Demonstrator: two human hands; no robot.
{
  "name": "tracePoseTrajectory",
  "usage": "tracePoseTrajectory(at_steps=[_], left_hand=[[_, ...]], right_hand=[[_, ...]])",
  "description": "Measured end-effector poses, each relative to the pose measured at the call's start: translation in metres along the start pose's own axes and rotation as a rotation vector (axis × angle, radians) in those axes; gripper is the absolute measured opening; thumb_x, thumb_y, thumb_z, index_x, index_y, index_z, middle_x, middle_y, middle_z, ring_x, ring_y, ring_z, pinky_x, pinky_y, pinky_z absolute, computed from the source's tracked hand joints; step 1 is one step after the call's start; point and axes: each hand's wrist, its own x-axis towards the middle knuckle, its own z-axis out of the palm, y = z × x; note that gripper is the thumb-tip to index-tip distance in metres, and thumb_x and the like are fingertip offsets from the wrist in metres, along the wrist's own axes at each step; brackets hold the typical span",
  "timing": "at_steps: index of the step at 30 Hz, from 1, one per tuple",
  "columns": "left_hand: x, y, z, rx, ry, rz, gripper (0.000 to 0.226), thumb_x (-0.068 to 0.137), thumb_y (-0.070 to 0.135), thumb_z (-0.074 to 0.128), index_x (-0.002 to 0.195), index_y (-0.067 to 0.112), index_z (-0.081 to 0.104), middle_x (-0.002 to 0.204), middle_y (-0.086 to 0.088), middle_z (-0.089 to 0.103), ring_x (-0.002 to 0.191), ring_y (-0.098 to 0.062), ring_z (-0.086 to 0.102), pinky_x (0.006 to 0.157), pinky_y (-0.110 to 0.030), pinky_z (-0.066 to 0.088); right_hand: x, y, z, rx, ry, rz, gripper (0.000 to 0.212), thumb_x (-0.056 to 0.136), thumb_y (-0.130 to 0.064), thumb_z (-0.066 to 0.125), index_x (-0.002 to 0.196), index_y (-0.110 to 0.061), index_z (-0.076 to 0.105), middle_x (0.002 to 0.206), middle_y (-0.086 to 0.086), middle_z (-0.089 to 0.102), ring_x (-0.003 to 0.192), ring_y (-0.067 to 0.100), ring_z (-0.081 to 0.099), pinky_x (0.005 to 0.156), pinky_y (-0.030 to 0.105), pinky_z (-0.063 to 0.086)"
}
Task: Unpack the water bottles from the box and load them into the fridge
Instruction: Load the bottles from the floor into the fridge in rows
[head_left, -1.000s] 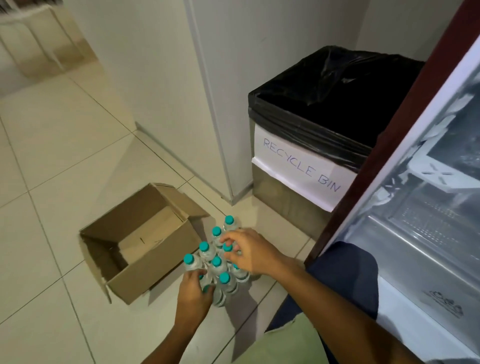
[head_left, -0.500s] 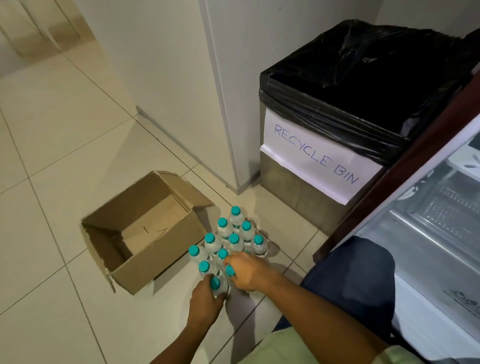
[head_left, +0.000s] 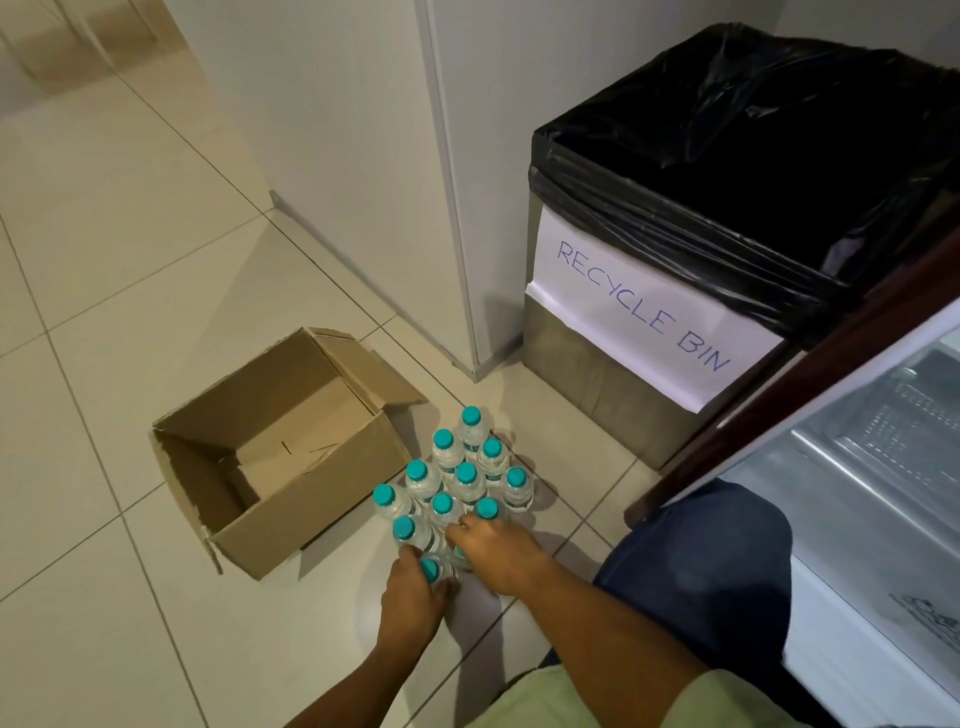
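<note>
on the tiled floor (head_left: 130, 249), seen from the head camera, a cluster of water bottles (head_left: 457, 483) with teal caps stands upright, packed close together, just right of a cardboard box (head_left: 291, 452). the box sits open, flaps spread, with only its bare cardboard bottom showing inside. the bottles are outside the box, between it and the person's knee (head_left: 696, 566), which is clad in dark blue.

the left hand (head_left: 413, 603) reaches in from below, its grip curled round the nearest bottle (head_left: 431, 569) at the front of the cluster, thumb and fingers wrapping just under the cap. the right hand (head_left: 493, 551) lies over the front right of the cluster, fingers bent down onto the bottle tops; whether its grip holds one bottle or merely rests there i cannot tell.

behind the bottles stands a metal bin (head_left: 587, 374) lined with a black bag (head_left: 753, 135) and bearing a white paper sign (head_left: 644, 312) that reads "recycle bin". a pale wall corner (head_left: 452, 182) rises left of the bin. at the right edge the fridge (head_left: 857, 493) stands open, its dark red door edge (head_left: 779, 379) running diagonally, with white shelving visible inside.
</note>
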Motion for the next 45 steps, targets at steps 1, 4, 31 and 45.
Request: tracePoseTrajectory(at_steps=[1, 4, 31, 45], left_hand=[[0.0, -0.001, 0.001, 0.02, 0.002, -0.001, 0.058, 0.084, 0.034, 0.075, 0.13, 0.019, 0.042, 0.13, -0.002, 0.057, 0.112, -0.018, 0.059, 0.094, -0.031, 0.052], [-0.002, -0.002, 0.003, 0.081, -0.001, -0.001, 0.057, 0.087, 0.036, 0.072, 0.134, 0.018, 0.044, 0.131, -0.002, 0.055, 0.115, -0.017, 0.057, 0.096, -0.028, 0.049], [-0.071, 0.1, -0.085, -0.188, 0.08, 0.391, 0.053, 0.076, 0.038, 0.081, 0.124, 0.026, 0.06, 0.107, 0.019, 0.059, 0.087, -0.002, 0.061, 0.065, -0.011, 0.05], [-0.143, 0.235, -0.13, -0.317, -0.031, 0.816, 0.05, 0.061, 0.063, 0.072, 0.107, 0.044, 0.062, 0.1, 0.035, 0.065, 0.095, 0.013, 0.061, 0.072, -0.013, 0.048]], right_hand=[[-0.001, 0.001, 0.0, -0.019, 0.004, -0.006, 0.043, 0.094, -0.005, 0.062, 0.135, -0.008, 0.048, 0.133, 0.017, 0.057, 0.116, 0.035, 0.059, 0.092, 0.046, 0.052], [-0.001, 0.002, 0.0, -0.07, 0.026, -0.031, 0.042, 0.094, -0.006, 0.063, 0.133, -0.008, 0.048, 0.129, 0.017, 0.06, 0.113, 0.035, 0.061, 0.089, 0.045, 0.054], [-0.103, 0.033, -0.09, 0.777, 0.301, 0.21, 0.049, 0.087, -0.041, 0.074, 0.132, -0.03, 0.06, 0.13, -0.01, 0.064, 0.116, 0.007, 0.061, 0.099, 0.033, 0.054], [-0.236, 0.058, -0.186, 0.882, 0.828, 0.284, 0.034, 0.087, -0.035, 0.077, 0.118, -0.033, 0.065, 0.114, -0.019, 0.069, 0.11, -0.006, 0.062, 0.091, 0.015, 0.051]])
